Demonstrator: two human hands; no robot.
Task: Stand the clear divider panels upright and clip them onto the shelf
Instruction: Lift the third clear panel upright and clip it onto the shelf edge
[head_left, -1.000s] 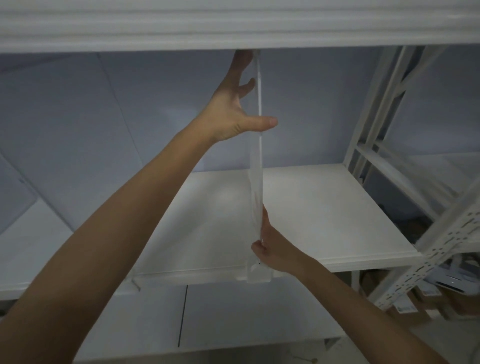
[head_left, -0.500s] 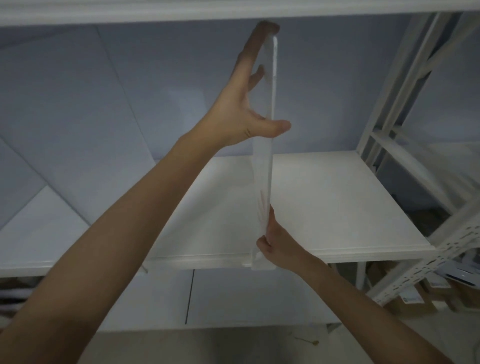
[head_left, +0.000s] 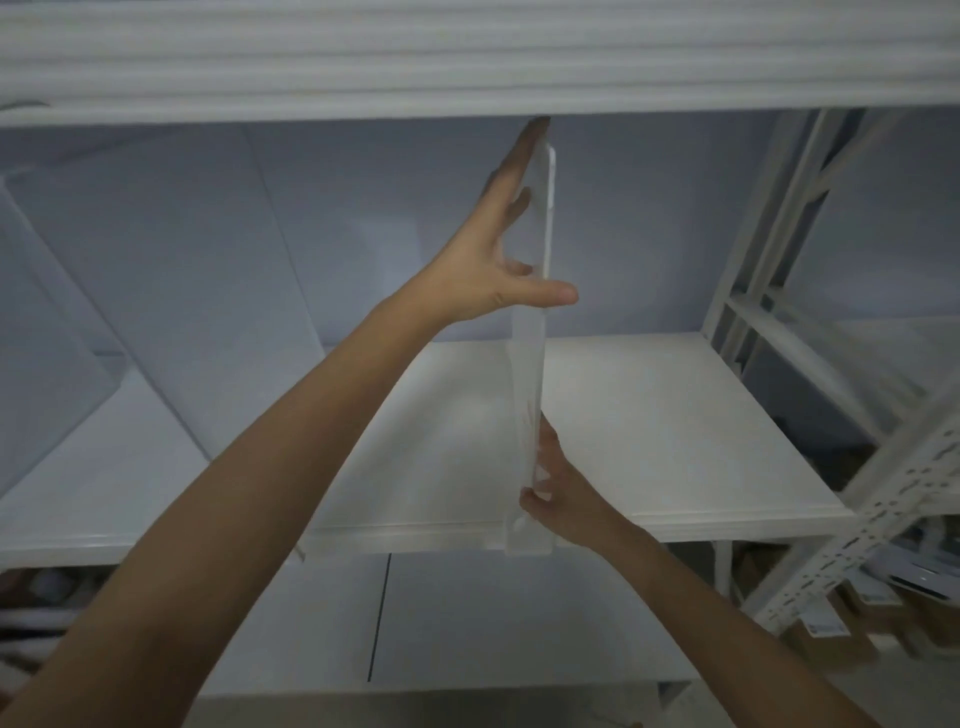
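At centre frame, panel: clear divider panel (head_left: 531, 374) upright, edge-on, foot at shelf (head_left: 675, 415) front lip.
Left hand (head_left: 483, 275): fingers spread flat against its upper part.
Right hand (head_left: 561, 493): fingers pinching its lower edge.
Hidden: clip blurred, unclear.

A clear divider panel (head_left: 535, 332) stands upright, edge-on to the camera, on a white shelf (head_left: 675, 441). Its foot hangs over the shelf's front lip. The left hand (head_left: 493, 270) lies flat against the panel's left face near the top, fingers stretched up toward the upper shelf (head_left: 467, 67), thumb hooked across the front edge. The right hand (head_left: 558, 493) grips the panel low down, just above the lip. A white perforated rack upright (head_left: 883, 519) stands at the right.
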